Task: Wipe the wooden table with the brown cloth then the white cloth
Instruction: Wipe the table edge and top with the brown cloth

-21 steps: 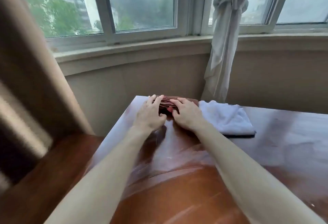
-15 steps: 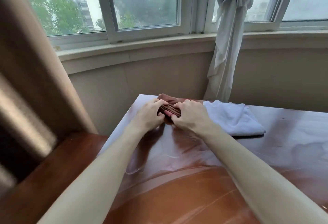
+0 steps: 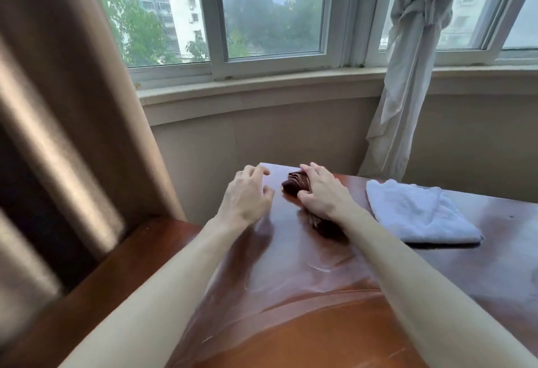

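Observation:
A bunched brown cloth [image 3: 297,183] lies near the far left corner of the glossy wooden table [image 3: 291,295]. My right hand [image 3: 323,193] grips the cloth, thumb and fingers curled round it, and covers most of it. My left hand [image 3: 247,193] hovers just left of the cloth with loosely bent fingers, holding nothing. A folded white cloth [image 3: 416,213] lies on the table to the right of my right hand, apart from it.
A wall with a window sill [image 3: 262,91] stands right behind the table's far edge. A knotted white curtain [image 3: 407,76] hangs behind the white cloth. A beige curtain [image 3: 58,105] hangs at the left, above a lower wooden surface [image 3: 102,280].
My left hand has let go of the brown cloth and moved a little to the left. My right hand keeps hold of the cloth.

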### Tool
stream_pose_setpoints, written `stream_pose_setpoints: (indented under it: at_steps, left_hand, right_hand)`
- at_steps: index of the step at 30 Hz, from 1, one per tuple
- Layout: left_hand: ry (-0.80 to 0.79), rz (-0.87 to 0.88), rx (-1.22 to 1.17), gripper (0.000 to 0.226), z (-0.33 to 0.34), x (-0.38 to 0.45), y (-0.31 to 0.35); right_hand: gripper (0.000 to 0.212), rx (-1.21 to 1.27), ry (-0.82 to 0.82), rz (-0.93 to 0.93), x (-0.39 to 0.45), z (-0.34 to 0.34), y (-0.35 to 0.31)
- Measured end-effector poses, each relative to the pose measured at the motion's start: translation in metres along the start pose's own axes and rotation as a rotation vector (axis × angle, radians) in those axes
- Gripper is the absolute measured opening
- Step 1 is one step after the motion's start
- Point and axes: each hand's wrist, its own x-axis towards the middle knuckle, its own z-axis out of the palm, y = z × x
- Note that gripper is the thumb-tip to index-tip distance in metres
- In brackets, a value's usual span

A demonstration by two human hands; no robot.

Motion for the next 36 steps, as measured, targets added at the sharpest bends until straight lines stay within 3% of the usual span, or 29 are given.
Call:
stream_pose_setpoints:
  at_steps: [2, 4, 8, 11, 13, 16, 18, 22, 24, 27, 30, 32, 36]
  left_hand:
    - [-0.029, -0.115, 0.036, 0.041, -0.007, -0.005, -0.016]
    - [-0.101, -0.196, 0.032, 0.045, -0.011, -0.013, -0.031]
    - [-0.157, -0.270, -0.106, 0.049, -0.008, -0.026, -0.055]
    - [-0.138, -0.274, -0.161, 0.045, -0.002, -0.035, -0.060]
    - [-0.121, -0.290, -0.168, 0.041, -0.001, -0.038, -0.062]
    - [-0.151, -0.325, -0.230, 0.042, 0.002, -0.035, -0.064]
    - [-0.146, -0.326, -0.229, 0.042, 0.002, -0.036, -0.064]
    - [-0.110, -0.283, -0.222, 0.042, 0.005, -0.037, -0.067]
    - [-0.095, -0.263, -0.225, 0.041, 0.006, -0.037, -0.066]
    - [-0.059, -0.292, -0.301, 0.038, 0.004, -0.037, -0.069]
    - [-0.066, -0.334, -0.343, 0.038, 0.000, -0.036, -0.068]
    - [-0.104, -0.363, -0.375, 0.041, -0.011, -0.040, -0.071]
    - [-0.097, -0.338, -0.326, 0.040, -0.053, -0.071, -0.089]
  right_hand:
    - [0.059, -0.021, 0.055, 0.062, 0.011, 0.010, -0.016]
    - [0.054, -0.097, 0.085, -0.045, 0.007, 0.021, -0.023]
    - [0.060, 0.068, -0.067, -0.259, 0.007, 0.014, -0.006]
    - [0.052, 0.097, 0.079, -0.036, 0.050, 0.009, -0.009]
    - [0.049, -0.036, 0.112, -0.022, 0.057, 0.025, -0.034]
    - [0.052, 0.084, 0.006, -0.346, 0.031, 0.036, -0.056]
    - [0.047, 0.178, -0.079, -0.469, 0.034, 0.030, -0.045]
    - [0.048, 0.036, 0.084, -0.069, 0.083, 0.027, -0.050]
    - [0.053, -0.005, 0.090, -0.164, 0.077, 0.036, -0.064]
    - [0.053, 0.128, -0.072, -0.397, 0.058, 0.039, -0.059]
    - [0.049, 0.177, 0.035, -0.228, 0.084, 0.035, -0.057]
    - [0.043, 0.055, 0.101, -0.121, 0.093, 0.039, -0.072]
    - [0.045, 0.067, 0.015, -0.286, 0.052, 0.049, -0.104]
